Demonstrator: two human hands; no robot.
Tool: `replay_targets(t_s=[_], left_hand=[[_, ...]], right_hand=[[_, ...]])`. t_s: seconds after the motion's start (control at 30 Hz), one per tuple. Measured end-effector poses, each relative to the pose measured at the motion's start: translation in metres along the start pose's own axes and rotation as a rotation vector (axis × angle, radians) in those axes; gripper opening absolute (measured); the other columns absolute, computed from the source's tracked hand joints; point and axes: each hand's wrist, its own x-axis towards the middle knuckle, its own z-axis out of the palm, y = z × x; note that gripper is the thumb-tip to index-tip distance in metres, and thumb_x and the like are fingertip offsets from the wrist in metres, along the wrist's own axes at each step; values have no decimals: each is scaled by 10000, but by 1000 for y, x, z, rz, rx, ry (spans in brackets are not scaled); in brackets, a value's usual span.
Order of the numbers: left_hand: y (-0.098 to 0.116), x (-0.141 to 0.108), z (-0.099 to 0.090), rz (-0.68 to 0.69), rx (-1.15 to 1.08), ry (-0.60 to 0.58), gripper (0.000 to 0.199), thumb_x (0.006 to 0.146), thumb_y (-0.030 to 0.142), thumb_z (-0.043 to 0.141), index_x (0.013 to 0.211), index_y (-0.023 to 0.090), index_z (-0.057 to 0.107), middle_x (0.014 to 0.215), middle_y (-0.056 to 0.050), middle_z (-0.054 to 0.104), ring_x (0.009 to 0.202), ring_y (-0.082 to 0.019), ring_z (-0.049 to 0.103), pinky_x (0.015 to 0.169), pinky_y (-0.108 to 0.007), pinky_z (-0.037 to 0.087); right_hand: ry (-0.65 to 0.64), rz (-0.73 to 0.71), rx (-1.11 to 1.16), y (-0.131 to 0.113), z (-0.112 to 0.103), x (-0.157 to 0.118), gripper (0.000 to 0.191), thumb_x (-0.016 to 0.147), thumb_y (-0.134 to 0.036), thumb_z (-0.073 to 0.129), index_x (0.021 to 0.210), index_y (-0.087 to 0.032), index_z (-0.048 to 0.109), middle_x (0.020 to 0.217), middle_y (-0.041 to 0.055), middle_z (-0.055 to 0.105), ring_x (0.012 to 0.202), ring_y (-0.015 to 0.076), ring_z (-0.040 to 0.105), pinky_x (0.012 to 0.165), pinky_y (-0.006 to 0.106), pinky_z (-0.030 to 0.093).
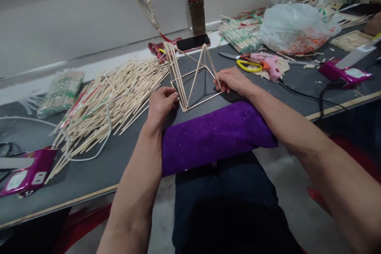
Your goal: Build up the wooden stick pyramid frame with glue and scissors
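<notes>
A frame of thin wooden sticks (177, 77) stands on the dark table in front of me, with slanted sticks rising from a flat base to peaks. Several sticks lie close together on its left side. My left hand (162, 105) is closed at the lower left edge, thumb and fingers pinched against it. At the right corner, the curled fingers of my right hand (233, 80) grip the frame where slanted and base sticks meet. Both fingertips are partly hidden. Purple speckled cloth (214, 137) lies between my forearms, close to the table edge.
Loose wooden sticks (119, 95) are heaped left, crossed by a white cable (109, 121). Scissors (250, 65) and a pink glue gun (274, 67) lie right. Behind are a phone (193, 42), a bottle (196, 14) and a plastic bag (297, 25). Magenta devices (38, 166) flank the workspace.
</notes>
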Motion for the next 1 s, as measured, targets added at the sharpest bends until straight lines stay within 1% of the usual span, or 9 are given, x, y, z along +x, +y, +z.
replay_targets(t_s=[0.1, 0.23, 0.33, 0.43, 0.5, 0.67, 0.77, 0.9, 1.0], left_hand=[[3, -1, 0, 19, 7, 56, 196, 706, 236, 684, 878, 144, 699, 784, -55, 665, 685, -149, 627, 523, -219, 457], [5, -2, 0, 20, -16, 66, 210, 715, 235, 672, 901, 147, 714, 799, -33, 661, 672, -122, 593, 529, -202, 454], [5, -1, 0, 57, -69, 77, 204, 719, 214, 647, 897, 156, 727, 837, -34, 683, 679, -114, 581, 559, -205, 465], [4, 1, 1, 94, -147, 110, 186, 721, 188, 631, 876, 171, 733, 906, -44, 711, 780, -123, 621, 630, -204, 490], [4, 2, 2, 93, -195, 110, 169, 727, 189, 637, 868, 177, 730, 919, -45, 718, 829, -129, 640, 671, -208, 501], [10, -1, 4, 69, -292, 66, 106, 785, 234, 650, 855, 184, 713, 875, -40, 713, 816, -132, 652, 687, -226, 508], [13, -3, 4, 21, -319, 30, 90, 813, 256, 659, 862, 196, 705, 864, -39, 720, 792, -135, 657, 695, -242, 517], [12, -3, 3, -6, -353, -43, 126, 798, 261, 685, 901, 193, 707, 848, -35, 728, 754, -134, 660, 709, -257, 531], [9, 0, 4, -10, -359, -100, 137, 783, 272, 702, 890, 187, 698, 832, -37, 728, 687, -126, 641, 669, -255, 529]], right_hand=[[-90, 1, 26, -4, 3, -6, 214, 880, -132, 519, 704, -151, 639, 623, 24, 663, 451, 71, 552, 379, 171, 384], [-206, 24, 36, -8, 5, -12, 208, 859, -111, 522, 693, -151, 641, 626, 27, 664, 458, 78, 572, 379, 174, 392], [-231, 16, 22, -8, 6, -14, 206, 857, -102, 519, 699, -146, 645, 635, 34, 672, 460, 81, 581, 380, 173, 391], [-225, 16, 18, -6, 6, -12, 214, 863, -102, 511, 700, -151, 642, 639, 32, 676, 458, 80, 582, 378, 174, 385], [-221, 25, 19, -5, 6, -11, 217, 866, -103, 514, 696, -152, 641, 640, 32, 676, 458, 82, 583, 375, 178, 380], [-201, 22, 10, -6, 7, -12, 220, 873, -100, 516, 697, -146, 639, 626, 33, 665, 454, 77, 581, 366, 170, 363], [-197, 17, -2, -7, 6, -13, 227, 877, -95, 517, 690, -144, 637, 625, 36, 667, 445, 79, 575, 365, 177, 361], [-197, 29, -18, -7, 7, -12, 248, 884, -96, 499, 685, -145, 637, 628, 36, 668, 448, 76, 577, 369, 177, 360], [-201, 24, -11, -5, 7, -10, 245, 889, -109, 503, 689, -145, 640, 631, 39, 669, 449, 83, 578, 366, 183, 361]])
